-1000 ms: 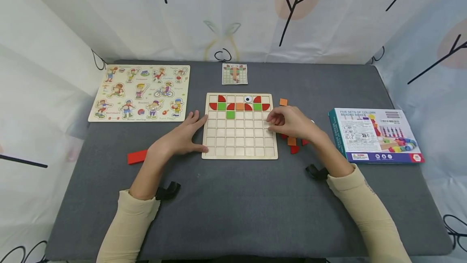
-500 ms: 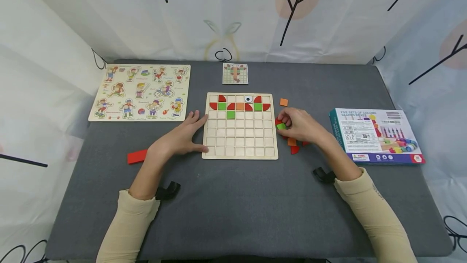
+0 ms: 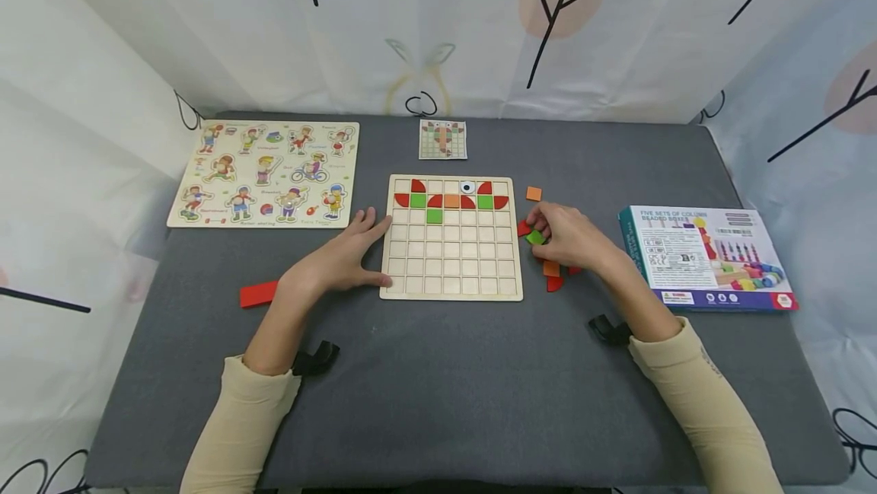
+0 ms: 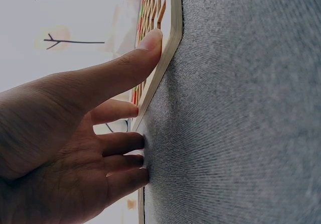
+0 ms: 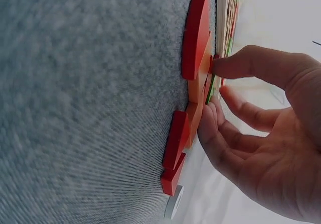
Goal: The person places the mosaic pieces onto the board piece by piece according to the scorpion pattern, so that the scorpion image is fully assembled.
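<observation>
In the head view, a wooden grid board (image 3: pixel 452 266) lies mid-table, with red, green and orange tiles and an eye tile in its upper rows. My left hand (image 3: pixel 342 252) rests against its left side, fingers extended. The left wrist view shows that thumb (image 4: pixel 150 40) on the board's rim. Just right of the board, my right hand (image 3: pixel 565 237) pinches a green square tile (image 3: pixel 536 237) between thumb and fingers, over a pile of loose pieces. Around it lie a red piece (image 3: pixel 524 228), an orange square (image 3: pixel 551 269) and a red quarter-round (image 5: pixel 195 35). The hand covers part of the pile.
A small pattern card (image 3: pixel 442 139) lies behind the board. A picture puzzle board (image 3: pixel 256 208) is at back left, a beaded-toy box (image 3: pixel 706 254) at right. A red block (image 3: pixel 257 294) sits by the left wrist; an orange square tile (image 3: pixel 534 193) lies apart from the pile.
My right hand has drawn back from over the board to the pile at its right. The green tile has turned and shifted slightly right with the fingers. My left hand has stayed put.
</observation>
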Action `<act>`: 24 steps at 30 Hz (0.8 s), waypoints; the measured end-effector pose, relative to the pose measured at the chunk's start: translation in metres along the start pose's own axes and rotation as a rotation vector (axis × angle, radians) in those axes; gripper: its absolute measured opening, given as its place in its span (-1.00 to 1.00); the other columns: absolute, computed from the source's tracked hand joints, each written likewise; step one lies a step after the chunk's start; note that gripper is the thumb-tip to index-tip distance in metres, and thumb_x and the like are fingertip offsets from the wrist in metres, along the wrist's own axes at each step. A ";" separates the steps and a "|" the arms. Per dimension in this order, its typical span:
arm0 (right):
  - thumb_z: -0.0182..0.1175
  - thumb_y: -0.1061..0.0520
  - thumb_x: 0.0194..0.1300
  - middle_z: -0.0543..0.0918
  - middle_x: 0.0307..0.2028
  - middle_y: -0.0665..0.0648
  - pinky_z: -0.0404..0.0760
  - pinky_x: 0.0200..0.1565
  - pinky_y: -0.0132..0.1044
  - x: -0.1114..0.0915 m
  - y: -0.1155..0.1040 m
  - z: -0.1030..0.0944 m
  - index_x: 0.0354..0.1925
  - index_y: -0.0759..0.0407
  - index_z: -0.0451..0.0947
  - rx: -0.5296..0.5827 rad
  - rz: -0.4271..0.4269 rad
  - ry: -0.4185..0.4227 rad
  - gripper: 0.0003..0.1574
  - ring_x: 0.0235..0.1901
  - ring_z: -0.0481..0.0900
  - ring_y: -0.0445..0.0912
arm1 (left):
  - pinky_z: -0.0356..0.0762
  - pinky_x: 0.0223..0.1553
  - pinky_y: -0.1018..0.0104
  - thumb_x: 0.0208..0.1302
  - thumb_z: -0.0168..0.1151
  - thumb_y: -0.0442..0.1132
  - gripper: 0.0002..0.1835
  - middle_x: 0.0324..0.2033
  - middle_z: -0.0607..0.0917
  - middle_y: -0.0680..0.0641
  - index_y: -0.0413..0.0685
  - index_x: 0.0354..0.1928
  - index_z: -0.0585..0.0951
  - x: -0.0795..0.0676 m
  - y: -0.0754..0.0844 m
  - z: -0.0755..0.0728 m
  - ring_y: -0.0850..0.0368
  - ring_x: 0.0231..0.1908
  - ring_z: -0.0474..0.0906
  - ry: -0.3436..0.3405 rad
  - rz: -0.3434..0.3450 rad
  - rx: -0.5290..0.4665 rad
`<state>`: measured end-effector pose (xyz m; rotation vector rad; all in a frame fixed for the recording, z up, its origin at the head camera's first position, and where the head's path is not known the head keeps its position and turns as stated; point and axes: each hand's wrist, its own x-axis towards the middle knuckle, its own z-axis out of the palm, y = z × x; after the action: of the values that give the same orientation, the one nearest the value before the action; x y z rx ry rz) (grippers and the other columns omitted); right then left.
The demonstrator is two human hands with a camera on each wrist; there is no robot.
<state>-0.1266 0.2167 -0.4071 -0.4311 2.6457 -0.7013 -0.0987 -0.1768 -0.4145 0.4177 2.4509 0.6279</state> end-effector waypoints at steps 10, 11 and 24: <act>0.30 0.29 0.25 0.72 -0.03 0.30 0.71 0.03 -0.04 0.001 0.002 -0.004 0.11 0.33 0.55 0.044 0.000 0.049 -0.56 -0.06 0.68 0.10 | -0.03 0.71 -0.32 0.33 0.58 -0.01 0.21 0.76 -0.19 -0.33 -0.07 0.78 -0.03 0.000 0.000 0.000 -0.35 0.77 -0.37 0.002 0.008 -0.001; 0.29 0.29 0.25 0.72 -0.03 0.29 0.71 0.02 -0.04 0.001 0.001 -0.004 0.10 0.32 0.55 0.051 -0.008 0.062 -0.57 -0.07 0.68 0.10 | -0.03 0.71 -0.32 0.33 0.58 -0.01 0.21 0.76 -0.19 -0.33 -0.07 0.78 -0.03 0.000 0.000 0.000 -0.35 0.77 -0.37 0.002 0.008 -0.001; 0.41 0.31 0.32 0.74 0.00 0.28 0.75 0.07 0.01 0.028 -0.031 0.009 0.10 0.33 0.59 0.208 -0.164 0.041 -0.59 -0.07 0.74 0.09 | -0.01 0.71 -0.32 0.34 0.57 0.02 0.21 0.76 -0.19 -0.32 -0.07 0.78 -0.03 0.001 -0.001 0.000 -0.34 0.77 -0.37 -0.002 0.006 0.001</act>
<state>-0.1416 0.1771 -0.4057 -0.5828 2.5593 -1.0351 -0.0992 -0.1769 -0.4154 0.4261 2.4495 0.6281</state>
